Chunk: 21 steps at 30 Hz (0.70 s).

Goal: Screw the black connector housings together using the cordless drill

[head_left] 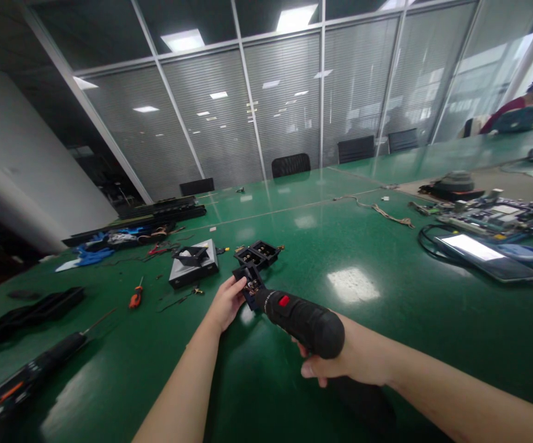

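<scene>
In my right hand point(324, 366) is a black cordless drill point(301, 317) with a red switch on top, my fingers wrapped round its grip. Its nose points left and away, up against a small black housing point(253, 301). My left hand point(229, 301) grips that housing from its left side; the bit's tip is hidden inside or behind it. Just beyond lie black box-shaped frames point(260, 253) with small brass-coloured parts in them. A grey metal box point(195, 264) with a black bracket point(191, 255) on top stands to the left of them.
A red-handled screwdriver point(136, 296), an orange-black power tool point(26, 375) and a black tray-like part point(26, 317) lie left. Blue gloves point(92, 254) and dark bars point(160, 212) are further back. A tablet-like device point(488, 258) and circuit boards point(501, 215) lie right; a person point(520, 111) sits far right.
</scene>
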Motion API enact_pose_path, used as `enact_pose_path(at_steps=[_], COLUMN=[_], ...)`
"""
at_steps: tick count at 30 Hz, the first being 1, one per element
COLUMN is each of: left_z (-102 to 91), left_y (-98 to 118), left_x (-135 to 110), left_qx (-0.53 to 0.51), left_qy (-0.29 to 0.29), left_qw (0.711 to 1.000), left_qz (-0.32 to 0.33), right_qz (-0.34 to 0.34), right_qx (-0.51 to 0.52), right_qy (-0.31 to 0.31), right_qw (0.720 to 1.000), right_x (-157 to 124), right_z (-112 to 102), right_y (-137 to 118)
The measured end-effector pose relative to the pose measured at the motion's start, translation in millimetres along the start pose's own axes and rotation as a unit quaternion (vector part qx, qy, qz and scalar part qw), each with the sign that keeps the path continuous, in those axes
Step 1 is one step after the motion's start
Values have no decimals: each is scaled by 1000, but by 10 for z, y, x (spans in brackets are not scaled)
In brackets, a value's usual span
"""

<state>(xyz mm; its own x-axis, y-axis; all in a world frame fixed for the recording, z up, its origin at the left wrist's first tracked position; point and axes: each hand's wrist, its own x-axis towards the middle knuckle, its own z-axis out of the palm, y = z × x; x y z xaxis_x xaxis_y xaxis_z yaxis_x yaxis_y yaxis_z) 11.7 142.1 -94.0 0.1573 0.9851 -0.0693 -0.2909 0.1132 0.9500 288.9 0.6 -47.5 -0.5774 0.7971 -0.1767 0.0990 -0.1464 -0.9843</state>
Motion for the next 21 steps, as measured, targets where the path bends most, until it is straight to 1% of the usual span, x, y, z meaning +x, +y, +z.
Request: enact_pose_path(at_steps=[11, 21], left_z=[-8, -6], left_y=[-4, -6], left_x=[0, 9], left_qx=[3, -7], left_qy=[0, 3], left_qw=[1000, 1000], left_qz=[4, 0], right_qz=[6, 8], right_qx=[-3, -9], right_qy=[-1, 2], right_qw=[1000, 1000], right_x=[13, -7], right_z=[3, 18], right_y=[-9, -66])
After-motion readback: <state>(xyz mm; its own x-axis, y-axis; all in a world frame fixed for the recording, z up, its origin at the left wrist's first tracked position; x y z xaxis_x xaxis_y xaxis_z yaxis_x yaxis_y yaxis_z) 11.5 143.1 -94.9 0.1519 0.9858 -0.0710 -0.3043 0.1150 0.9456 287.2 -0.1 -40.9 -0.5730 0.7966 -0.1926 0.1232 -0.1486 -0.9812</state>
